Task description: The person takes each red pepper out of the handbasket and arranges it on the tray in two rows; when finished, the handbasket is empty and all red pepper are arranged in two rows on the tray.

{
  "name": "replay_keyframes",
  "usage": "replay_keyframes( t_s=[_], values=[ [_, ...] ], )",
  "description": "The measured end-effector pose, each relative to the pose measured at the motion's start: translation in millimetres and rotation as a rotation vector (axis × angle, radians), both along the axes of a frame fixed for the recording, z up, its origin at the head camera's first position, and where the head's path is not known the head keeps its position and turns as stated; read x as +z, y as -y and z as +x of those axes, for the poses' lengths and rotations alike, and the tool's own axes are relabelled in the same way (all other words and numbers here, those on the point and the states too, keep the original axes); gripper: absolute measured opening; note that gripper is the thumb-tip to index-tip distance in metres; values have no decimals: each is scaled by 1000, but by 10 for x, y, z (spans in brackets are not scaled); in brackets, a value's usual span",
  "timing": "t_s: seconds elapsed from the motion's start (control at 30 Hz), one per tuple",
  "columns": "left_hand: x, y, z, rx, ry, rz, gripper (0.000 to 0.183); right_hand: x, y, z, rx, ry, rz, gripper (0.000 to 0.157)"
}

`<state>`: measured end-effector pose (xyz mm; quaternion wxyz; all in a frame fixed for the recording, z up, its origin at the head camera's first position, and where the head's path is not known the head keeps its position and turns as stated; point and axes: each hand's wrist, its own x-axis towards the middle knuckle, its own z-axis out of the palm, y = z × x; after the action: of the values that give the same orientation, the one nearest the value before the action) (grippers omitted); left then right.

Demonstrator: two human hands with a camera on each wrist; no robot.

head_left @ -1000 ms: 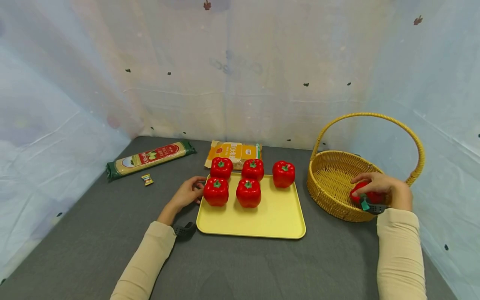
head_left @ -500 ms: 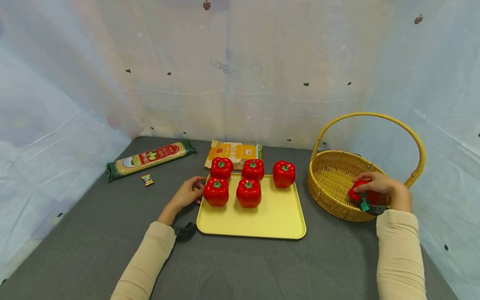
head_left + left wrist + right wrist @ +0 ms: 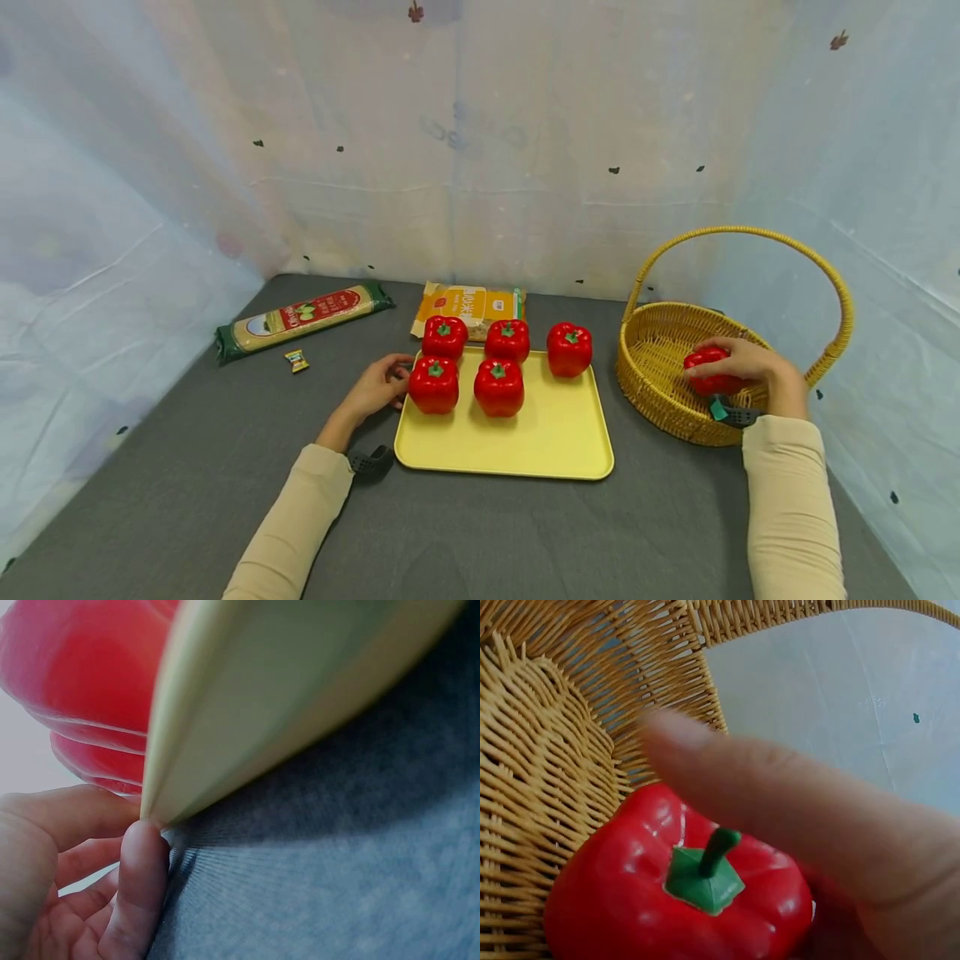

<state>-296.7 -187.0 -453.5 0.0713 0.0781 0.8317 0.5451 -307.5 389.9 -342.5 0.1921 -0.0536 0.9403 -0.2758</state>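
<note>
My right hand reaches inside the yellow wicker basket and grips a red bell pepper. Its green stem points up beside my thumb in the right wrist view. More red shows under that thumb; whether it belongs to another pepper I cannot tell. At the far left side of the yellow tray, my left hand pinches the rim, as the left wrist view shows. Several red bell peppers stand on the tray, including one near its back right corner.
Behind the tray lies an orange-and-clear food packet. A long green-and-red noodle packet lies at the back left, with a small wrapped candy in front of it. The basket's tall handle arches over its opening. Cloth walls enclose the table.
Inside the basket, my right hand has shifted slightly left with the bell pepper, which shows more clearly now. My left hand has stayed at the tray's rim.
</note>
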Motion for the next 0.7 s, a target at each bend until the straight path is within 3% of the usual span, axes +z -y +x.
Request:
replay_keyframes(
  t_s=[0.3, 0.4, 0.53, 0.63, 0.7],
  values=[
    [21, 13, 4, -9, 0, 10, 44, -13, -44, 19, 18, 81, -60, 91],
    [120, -8, 71, -26, -7, 16, 44, -5, -64, 18, 24, 72, -56, 89],
    [106, -14, 63, -25, -6, 11, 44, 3, -85, 30, 16, 49, -49, 84],
    [-7, 14, -5, -14, -5, 7, 44, -8, -83, 57, -22, 44, -83, 82],
    [-16, 12, -7, -7, 1, 4, 43, -10, -64, 78, -50, 22, -98, 82]
  ],
)
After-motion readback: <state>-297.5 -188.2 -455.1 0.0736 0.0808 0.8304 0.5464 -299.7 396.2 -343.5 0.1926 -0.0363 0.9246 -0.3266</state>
